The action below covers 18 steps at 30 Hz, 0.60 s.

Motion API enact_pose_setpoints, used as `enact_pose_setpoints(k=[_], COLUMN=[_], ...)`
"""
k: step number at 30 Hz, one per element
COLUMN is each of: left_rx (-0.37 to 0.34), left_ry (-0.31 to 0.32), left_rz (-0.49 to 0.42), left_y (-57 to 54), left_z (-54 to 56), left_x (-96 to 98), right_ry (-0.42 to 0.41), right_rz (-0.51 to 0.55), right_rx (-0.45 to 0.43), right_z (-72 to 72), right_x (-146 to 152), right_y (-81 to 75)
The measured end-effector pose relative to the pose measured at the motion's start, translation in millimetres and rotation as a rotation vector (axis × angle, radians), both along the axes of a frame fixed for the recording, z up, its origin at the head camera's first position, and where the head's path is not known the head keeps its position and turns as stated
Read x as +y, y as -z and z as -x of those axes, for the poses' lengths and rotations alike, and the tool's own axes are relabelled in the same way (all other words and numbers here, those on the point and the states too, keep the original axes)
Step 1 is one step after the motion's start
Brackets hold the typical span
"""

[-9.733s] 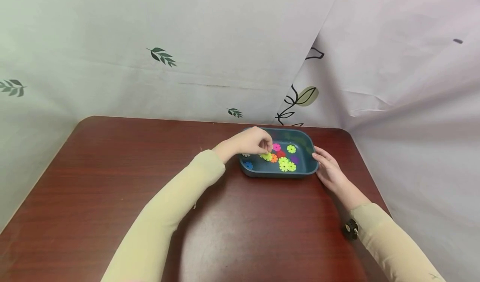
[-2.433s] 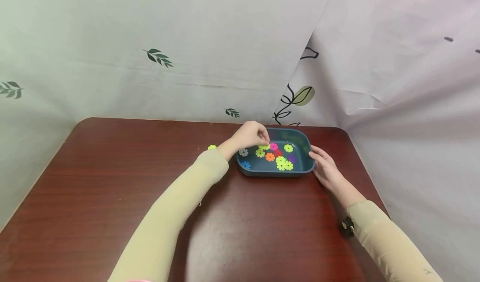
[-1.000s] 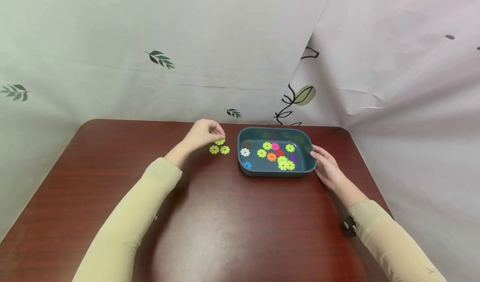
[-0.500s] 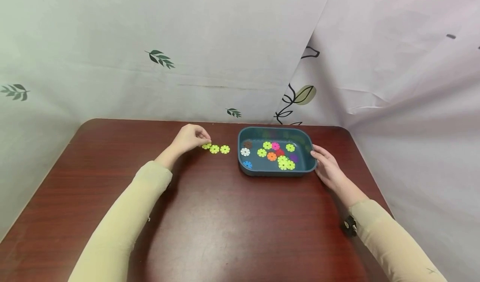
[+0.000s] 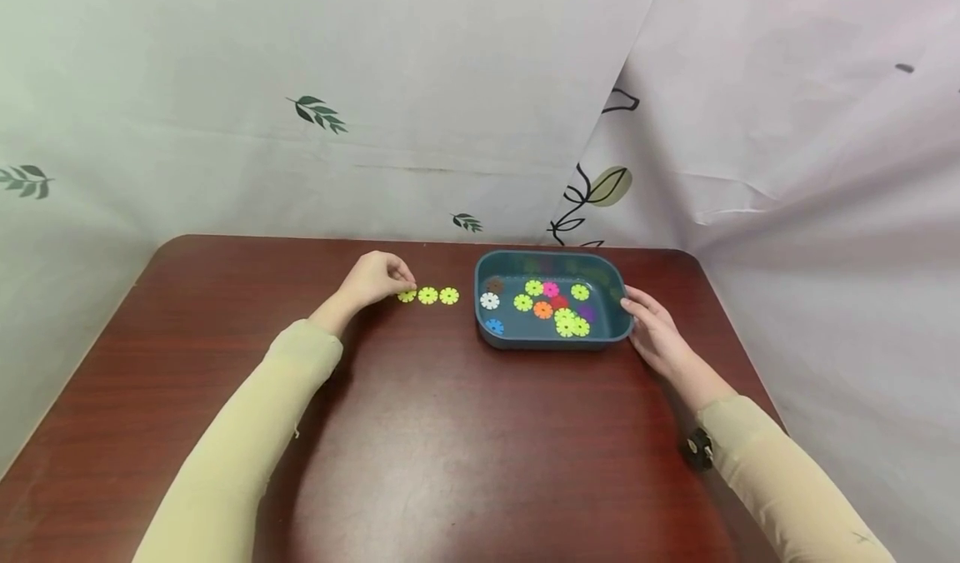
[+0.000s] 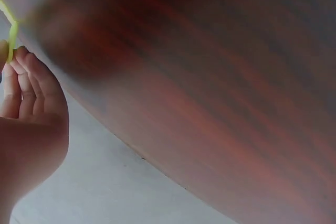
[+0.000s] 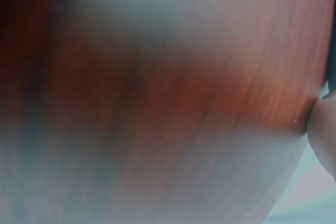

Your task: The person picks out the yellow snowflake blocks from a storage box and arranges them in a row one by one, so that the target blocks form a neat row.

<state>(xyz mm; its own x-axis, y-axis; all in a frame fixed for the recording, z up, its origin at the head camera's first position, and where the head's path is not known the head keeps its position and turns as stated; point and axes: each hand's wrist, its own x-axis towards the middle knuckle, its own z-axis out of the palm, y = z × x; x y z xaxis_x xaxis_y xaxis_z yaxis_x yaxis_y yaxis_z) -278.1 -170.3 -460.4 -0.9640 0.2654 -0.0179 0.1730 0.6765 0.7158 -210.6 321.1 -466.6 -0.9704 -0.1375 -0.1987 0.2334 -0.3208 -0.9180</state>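
In the head view my left hand [image 5: 372, 280] pinches a yellow-green notched snowflake disc [image 5: 406, 296] close over the table, at the left end of a row. Two more yellow-green snowflake discs [image 5: 438, 296] lie flat just to its right. The left wrist view shows the pinched disc edge-on at the fingertips [image 6: 21, 51]. My right hand [image 5: 657, 334] holds the right end of a dark blue-green plastic tray [image 5: 555, 345], its thumb at the rim. Inside the tray lie several snowflake discs: yellow-green, orange [image 5: 542, 310], pink, red, purple, white, brown and blue.
The dark red-brown wooden table [image 5: 450, 446] has rounded back corners. Behind and to the right, a pale cloth [image 5: 412, 88] with leaf prints hangs along its edges. The tray stands near the table's back edge.
My left hand has carried a yellow-green disc from the tray leftward over the two others to the row's left end, lowering slightly in the last half second. The right hand stays at the tray.
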Motion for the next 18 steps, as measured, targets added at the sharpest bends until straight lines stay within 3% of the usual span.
enact_pose_setpoints(k=[5, 18], left_rx=[-0.001, 0.029], left_ry=[-0.012, 0.061], left_rz=[0.055, 0.105], left_y=[0.3, 2.6], left_z=[-0.2, -1.0], left_x=[-2.2, 0.6], right_ry=[-0.005, 0.001], right_rz=[0.002, 0.010], right_rx=[0.009, 0.008], right_z=[0.2, 0.7], right_x=[-0.7, -1.0], right_y=[0.3, 0.0])
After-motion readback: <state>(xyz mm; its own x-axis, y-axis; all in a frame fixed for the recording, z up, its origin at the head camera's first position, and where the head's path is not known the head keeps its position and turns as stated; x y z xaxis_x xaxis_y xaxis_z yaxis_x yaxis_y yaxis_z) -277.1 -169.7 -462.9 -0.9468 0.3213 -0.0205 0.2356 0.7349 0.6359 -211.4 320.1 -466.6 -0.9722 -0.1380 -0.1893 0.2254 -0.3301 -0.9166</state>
